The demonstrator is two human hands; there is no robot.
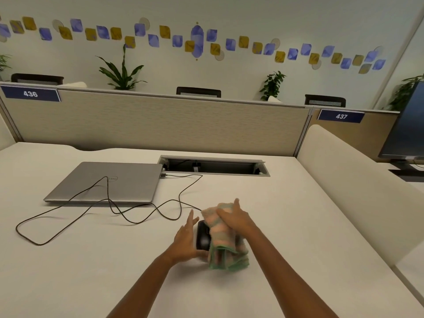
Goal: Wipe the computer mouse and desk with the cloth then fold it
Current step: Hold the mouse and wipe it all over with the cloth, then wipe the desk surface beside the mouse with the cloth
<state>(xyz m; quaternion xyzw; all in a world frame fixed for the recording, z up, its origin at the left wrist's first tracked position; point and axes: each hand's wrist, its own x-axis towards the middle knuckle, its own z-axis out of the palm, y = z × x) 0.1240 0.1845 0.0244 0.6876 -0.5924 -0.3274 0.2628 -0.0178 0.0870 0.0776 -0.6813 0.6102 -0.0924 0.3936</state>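
Note:
A black wired computer mouse (203,237) lies on the white desk (286,214), mostly covered on its right side by a bunched pink-and-green cloth (223,249). My right hand (234,218) lies on top of the cloth with straight fingers, pressing it down onto the mouse. My left hand (187,239) rests against the mouse's left side, fingers straight and spread, thumb near the mouse's near end. The right part of the mouse is hidden under the cloth.
A shut grey laptop (107,182) lies at the left. The mouse's black cable (96,214) loops across the desk toward the cable slot (213,166). A padded divider (358,187) borders the right, a partition stands behind, and a monitor (406,125) stands beyond it.

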